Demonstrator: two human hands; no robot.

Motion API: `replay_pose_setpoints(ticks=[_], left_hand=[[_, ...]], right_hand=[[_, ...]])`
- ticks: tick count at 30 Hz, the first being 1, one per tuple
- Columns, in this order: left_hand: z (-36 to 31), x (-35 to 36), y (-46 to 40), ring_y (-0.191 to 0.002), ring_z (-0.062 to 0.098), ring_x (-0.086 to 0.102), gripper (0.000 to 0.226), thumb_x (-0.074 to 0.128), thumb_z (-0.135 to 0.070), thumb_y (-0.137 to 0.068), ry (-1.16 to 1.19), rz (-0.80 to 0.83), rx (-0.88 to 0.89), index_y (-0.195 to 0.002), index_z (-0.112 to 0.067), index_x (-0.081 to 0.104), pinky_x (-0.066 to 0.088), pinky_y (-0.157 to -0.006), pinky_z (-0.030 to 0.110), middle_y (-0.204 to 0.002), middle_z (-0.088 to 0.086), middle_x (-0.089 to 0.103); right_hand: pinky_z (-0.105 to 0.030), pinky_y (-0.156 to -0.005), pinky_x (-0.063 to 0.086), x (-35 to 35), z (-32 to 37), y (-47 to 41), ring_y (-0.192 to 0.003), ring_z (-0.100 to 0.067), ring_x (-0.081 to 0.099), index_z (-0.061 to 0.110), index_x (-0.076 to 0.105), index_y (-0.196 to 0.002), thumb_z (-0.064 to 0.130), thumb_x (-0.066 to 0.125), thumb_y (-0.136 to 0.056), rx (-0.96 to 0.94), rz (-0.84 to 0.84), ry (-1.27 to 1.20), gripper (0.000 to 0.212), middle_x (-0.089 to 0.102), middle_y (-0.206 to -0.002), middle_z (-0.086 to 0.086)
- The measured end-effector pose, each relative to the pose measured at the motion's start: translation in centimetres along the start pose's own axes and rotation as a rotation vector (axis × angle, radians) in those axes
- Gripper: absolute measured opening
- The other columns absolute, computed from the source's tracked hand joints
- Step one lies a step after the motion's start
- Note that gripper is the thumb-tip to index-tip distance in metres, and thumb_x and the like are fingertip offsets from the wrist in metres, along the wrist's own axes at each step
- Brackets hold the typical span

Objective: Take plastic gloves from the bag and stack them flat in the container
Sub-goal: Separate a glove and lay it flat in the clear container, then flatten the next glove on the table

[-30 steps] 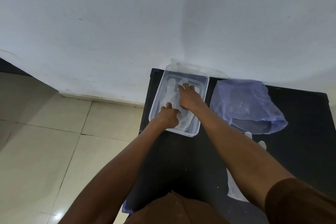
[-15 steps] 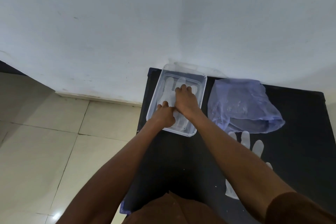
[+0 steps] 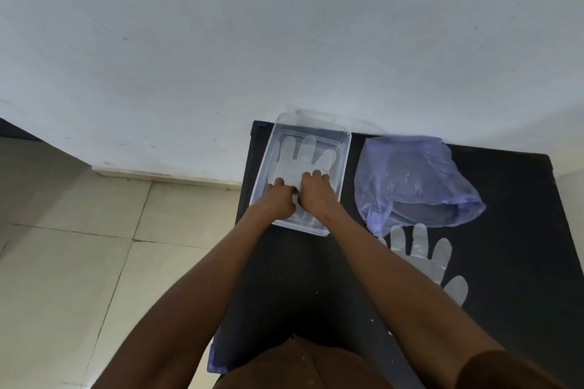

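Pressing a glove [image 3: 303,156] flat inside the container [image 3: 345,148], left hand [image 3: 279,199] and right hand [image 3: 316,191] rest fingers-down, gripping nothing. Next, judged: fetch the loose glove [image 3: 420,257] right of the right hand.

The container [image 3: 345,148] is clear, glossy hard plastic, and the glove [image 3: 300,156] lying in it is thin, filmy translucent plastic. The bag [image 3: 407,177] is crinkled, faintly shiny lilac film; a second glove [image 3: 420,259] of the same cloudy film lies on the matt black bench [image 3: 505,230]. The wall [image 3: 221,41] looks matt painted, the floor [image 3: 63,246] smooth pale tile.
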State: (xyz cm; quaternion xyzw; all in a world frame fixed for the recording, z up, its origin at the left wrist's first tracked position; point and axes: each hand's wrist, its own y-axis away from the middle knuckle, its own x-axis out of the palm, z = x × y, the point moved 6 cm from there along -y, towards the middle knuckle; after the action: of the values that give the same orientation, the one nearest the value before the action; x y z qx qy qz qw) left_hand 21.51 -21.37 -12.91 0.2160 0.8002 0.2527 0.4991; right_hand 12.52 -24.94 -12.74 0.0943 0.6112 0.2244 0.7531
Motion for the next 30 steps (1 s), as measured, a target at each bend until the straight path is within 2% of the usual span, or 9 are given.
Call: replay_pose_setpoints(ticks=[6, 10, 13, 16, 19, 22, 25, 28, 30], left_hand=[[-0.3, -2.1, 1.1, -0.129, 0.034, 0.052, 0.045, 0.055, -0.005, -0.094, 0.143, -0.143, 0.042, -0.137, -0.017, 0.057, 0.043, -0.112, 0.044, -0.141, 0.015, 0.048], [-0.8, -3.4, 3.2, -0.117, 0.024, 0.062, 0.032, 0.056, -0.014, -0.097, 0.303, -0.31, 0.065, -0.127, -0.02, 0.063, 0.046, -0.101, 0.03, -0.132, 0.01, 0.058], [-2.1, -3.5, 4.9, -0.111, 0.02, 0.064, 0.027, 0.056, -0.019, -0.098, 0.409, -0.387, 0.086, -0.123, -0.02, 0.067, 0.045, -0.092, 0.022, -0.128, 0.006, 0.064], [-4.4, -2.9, 6.8, -0.104, 0.017, 0.065, 0.024, 0.058, -0.023, -0.098, 0.491, -0.427, 0.133, -0.12, -0.02, 0.068, 0.051, -0.096, 0.026, -0.122, 0.004, 0.069], [-7.4, -1.2, 8.5, -0.094, 0.011, 0.065, 0.02, 0.06, -0.023, -0.096, 0.585, -0.469, 0.192, -0.113, -0.022, 0.07, 0.058, -0.094, 0.037, -0.113, -0.001, 0.071], [-10.6, 1.5, 10.1, -0.091, 0.01, 0.067, 0.02, 0.061, -0.022, -0.094, 0.682, -0.458, 0.233, -0.111, -0.021, 0.072, 0.061, -0.087, 0.04, -0.102, -0.005, 0.072], [-13.2, 5.5, 10.8, -0.087, 0.013, 0.07, 0.019, 0.064, -0.021, -0.093, 0.743, -0.376, 0.217, -0.108, -0.02, 0.073, 0.062, -0.083, 0.042, -0.09, -0.008, 0.071], [-15.2, 9.5, 11.1, -0.085, 0.025, 0.072, 0.017, 0.065, -0.018, -0.093, 0.768, -0.288, 0.182, -0.108, -0.016, 0.072, 0.064, -0.078, 0.043, -0.09, 0.002, 0.074], [-16.2, 11.9, 11.2, -0.085, 0.024, 0.072, 0.017, 0.065, -0.018, -0.094, 0.736, -0.231, 0.149, -0.11, -0.016, 0.071, 0.064, -0.076, 0.04, -0.094, 0.009, 0.073]], right_hand=[[-0.038, -0.1, 0.051, -3.5, 0.6, 2.2, -0.124, -0.03, 0.052, 0.005, 0.052, -0.135, 0.007, 0.066, -0.092, -0.101, -0.158, -0.102, 0.046, 0.054, -0.136, -0.016], [-0.032, -0.099, 0.051, -6.7, -1.3, 5.6, -0.119, -0.025, 0.06, 0.01, 0.058, -0.132, 0.006, 0.06, -0.095, -0.111, -0.359, -0.215, 0.038, 0.061, -0.132, -0.011], [-0.029, -0.094, 0.054, -8.0, -4.0, 8.2, -0.111, -0.022, 0.066, 0.014, 0.064, -0.123, 0.011, 0.058, -0.096, -0.073, -0.435, -0.322, 0.028, 0.065, -0.126, -0.007], [-0.022, -0.091, 0.05, -8.2, -6.9, 10.8, -0.104, -0.019, 0.068, 0.016, 0.067, -0.116, 0.02, 0.061, -0.097, -0.021, -0.438, -0.41, 0.02, 0.069, -0.118, -0.003], [-0.028, -0.096, 0.052, -8.1, -9.8, 13.7, -0.103, -0.019, 0.068, 0.018, 0.067, -0.114, 0.025, 0.065, -0.096, 0.027, -0.442, -0.48, 0.02, 0.07, -0.115, -0.003], [-0.029, -0.096, 0.052, -7.3, -13.5, 16.5, -0.105, -0.021, 0.068, 0.015, 0.067, -0.115, 0.025, 0.066, -0.096, 0.099, -0.403, -0.538, 0.022, 0.07, -0.114, -0.004], [-0.036, -0.094, 0.053, -5.6, -17.7, 19.0, -0.103, -0.024, 0.067, 0.012, 0.067, -0.113, 0.021, 0.064, -0.094, 0.149, -0.333, -0.563, 0.021, 0.07, -0.11, -0.008], [-0.034, -0.091, 0.055, -3.6, -21.5, 21.9, -0.095, -0.018, 0.068, 0.013, 0.068, -0.104, 0.021, 0.066, -0.094, 0.227, -0.327, -0.547, 0.014, 0.071, -0.102, -0.005], [-0.035, -0.089, 0.057, -2.2, -23.8, 23.8, -0.091, -0.016, 0.068, 0.014, 0.07, -0.102, 0.019, 0.069, -0.089, 0.228, -0.333, -0.568, 0.013, 0.073, -0.1, -0.003]])
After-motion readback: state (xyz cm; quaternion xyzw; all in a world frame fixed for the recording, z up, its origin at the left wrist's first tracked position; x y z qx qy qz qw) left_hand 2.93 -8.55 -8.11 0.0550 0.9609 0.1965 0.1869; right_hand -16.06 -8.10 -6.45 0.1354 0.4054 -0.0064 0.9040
